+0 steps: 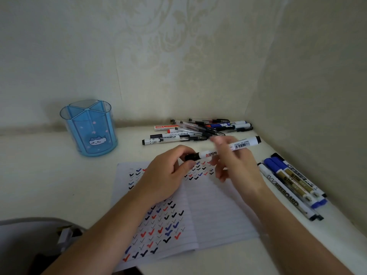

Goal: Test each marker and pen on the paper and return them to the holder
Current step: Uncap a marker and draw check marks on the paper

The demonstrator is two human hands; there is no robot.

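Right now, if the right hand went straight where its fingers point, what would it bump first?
Probably the pile of pens by the wall, just past the right hand. The hand is raised, holding a marker, so it might pass over them; depth is unclear.

Single head-worn wide-angle view, looking forward and down, close above desk point(39, 175), facing wall point(178, 56)

The white table point(39, 175) bears a blue holder point(90, 130), open notebook point(214, 211), pen pile point(198, 130) and marker row point(292, 183).
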